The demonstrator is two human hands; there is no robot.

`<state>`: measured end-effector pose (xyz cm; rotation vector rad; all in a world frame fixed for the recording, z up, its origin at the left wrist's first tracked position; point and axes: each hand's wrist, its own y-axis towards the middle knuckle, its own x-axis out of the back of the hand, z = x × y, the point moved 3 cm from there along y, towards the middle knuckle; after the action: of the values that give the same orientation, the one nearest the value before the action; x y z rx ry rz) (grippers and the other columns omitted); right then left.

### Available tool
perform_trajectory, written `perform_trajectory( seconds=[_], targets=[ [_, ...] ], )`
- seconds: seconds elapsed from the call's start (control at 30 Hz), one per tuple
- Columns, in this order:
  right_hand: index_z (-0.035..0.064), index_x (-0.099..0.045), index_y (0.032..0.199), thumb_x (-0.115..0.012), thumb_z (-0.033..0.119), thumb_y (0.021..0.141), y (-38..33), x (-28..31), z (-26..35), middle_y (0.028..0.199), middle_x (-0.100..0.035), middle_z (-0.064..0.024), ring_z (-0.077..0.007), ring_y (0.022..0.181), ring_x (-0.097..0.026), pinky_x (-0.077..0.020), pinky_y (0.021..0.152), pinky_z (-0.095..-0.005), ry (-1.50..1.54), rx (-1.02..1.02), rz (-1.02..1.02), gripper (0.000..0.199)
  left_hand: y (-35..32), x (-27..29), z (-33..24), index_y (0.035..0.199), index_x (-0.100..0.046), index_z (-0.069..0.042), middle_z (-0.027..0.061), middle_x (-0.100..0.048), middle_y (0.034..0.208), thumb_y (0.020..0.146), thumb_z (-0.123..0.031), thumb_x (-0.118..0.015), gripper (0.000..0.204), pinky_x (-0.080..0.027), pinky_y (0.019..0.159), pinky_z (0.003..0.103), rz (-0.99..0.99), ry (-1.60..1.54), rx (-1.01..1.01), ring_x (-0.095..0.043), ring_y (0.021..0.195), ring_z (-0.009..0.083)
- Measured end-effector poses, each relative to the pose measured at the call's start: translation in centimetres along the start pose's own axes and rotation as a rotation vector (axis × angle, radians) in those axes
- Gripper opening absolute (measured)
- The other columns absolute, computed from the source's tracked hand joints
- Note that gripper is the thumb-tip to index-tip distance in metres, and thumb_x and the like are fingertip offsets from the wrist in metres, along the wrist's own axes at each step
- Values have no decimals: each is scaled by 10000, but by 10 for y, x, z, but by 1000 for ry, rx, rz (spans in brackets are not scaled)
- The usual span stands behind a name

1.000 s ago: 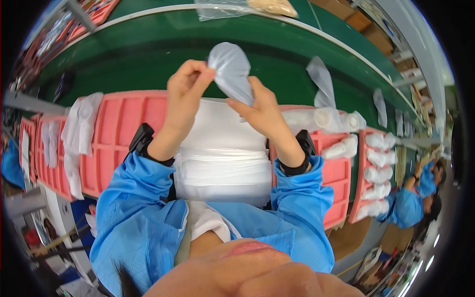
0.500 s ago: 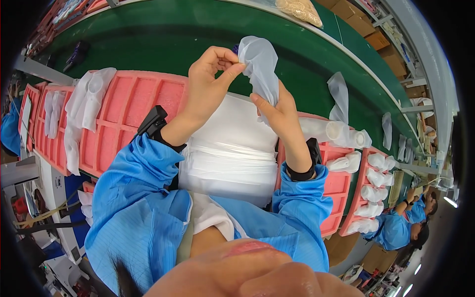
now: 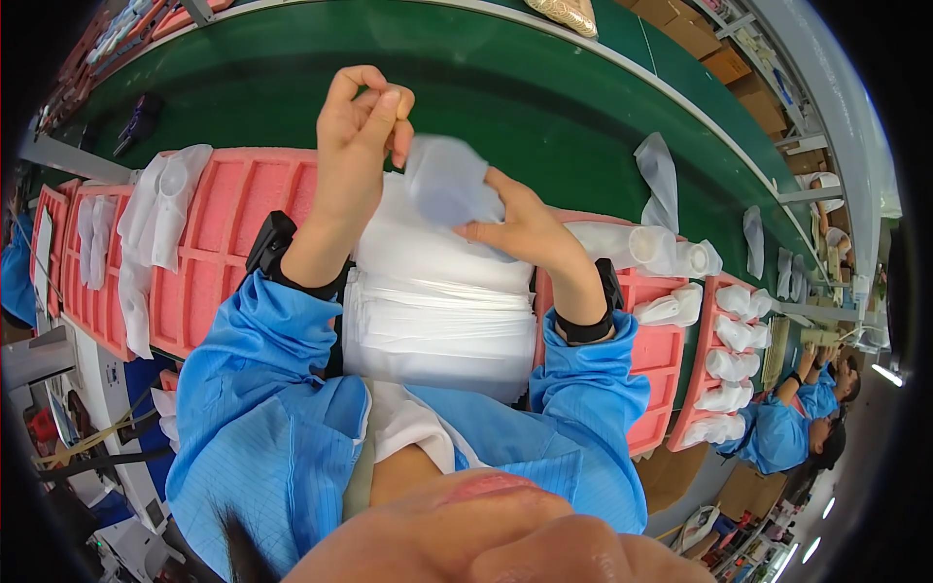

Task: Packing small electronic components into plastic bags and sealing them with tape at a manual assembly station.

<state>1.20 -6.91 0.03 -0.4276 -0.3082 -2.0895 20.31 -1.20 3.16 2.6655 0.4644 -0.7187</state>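
My right hand (image 3: 520, 222) is closed round a translucent white wrapped bundle (image 3: 449, 180), blurred by motion, with a bluish tint showing through its lower part. The bundle hangs over a thick stack of white sheets (image 3: 442, 316) in front of my body. Up and left of it, apart from the wrapping, my left hand (image 3: 362, 121) is raised with its fingers curled and the thumb pressed to a fingertip. Whatever those fingers may pinch is hidden or too small to make out.
Pink compartment trays (image 3: 219, 209) flank the stack, some bearing white wrapped pieces (image 3: 653, 248). Beyond runs a green table (image 3: 544, 87) with translucent sleeves (image 3: 658, 180) and a dark purple object (image 3: 143, 117). Co-workers in blue (image 3: 777, 432) sit at the far right.
My left hand has let go of the wrapping and moved left. My right hand has brought the bundle down and left, tilting it over the white stack.
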Motion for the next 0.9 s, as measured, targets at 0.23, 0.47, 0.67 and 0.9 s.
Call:
perform_trajectory(
  seconds=[0.23, 0.47, 0.67, 0.9],
  targets=[
    [-17, -520, 1107, -706, 229, 801, 6, 7, 14, 867, -594, -79, -153, 710, -596, -488, 623, -290, 342, -165, -135, 434, 8, -11, -1, 981, -543, -31, 39, -557, 890, 888, -121, -606, 143, -461, 668, 220, 9, 452, -179, -559, 785, 122],
    [-18, -540, 1051, -665, 272, 841, 2, 7, 16, 838, -596, -78, -142, 674, -595, -475, 586, -276, 539, -207, -180, 379, -3, -27, 6, 891, -576, -13, 45, -566, 911, 828, -68, -649, 111, -458, 686, 236, 211, 743, -330, -543, 794, 119],
    [-17, -540, 1081, -725, 271, 779, 3, 2, 12, 874, -596, -78, -156, 728, -602, -479, 644, -279, 575, -229, 35, 457, -7, -28, -1, 854, -554, -12, 57, -587, 861, 831, -58, -642, 102, -446, 667, 243, 204, 637, -339, -538, 742, 122],
    [-18, -524, 1178, -764, 220, 684, 4, -1, 20, 976, -598, -61, -147, 885, -567, -443, 806, -273, 427, -258, 110, 599, -10, -19, -8, 895, -531, -19, 17, -567, 752, 873, -82, -611, 105, -417, 587, 201, 66, 629, -290, -518, 663, 86]
  ],
)
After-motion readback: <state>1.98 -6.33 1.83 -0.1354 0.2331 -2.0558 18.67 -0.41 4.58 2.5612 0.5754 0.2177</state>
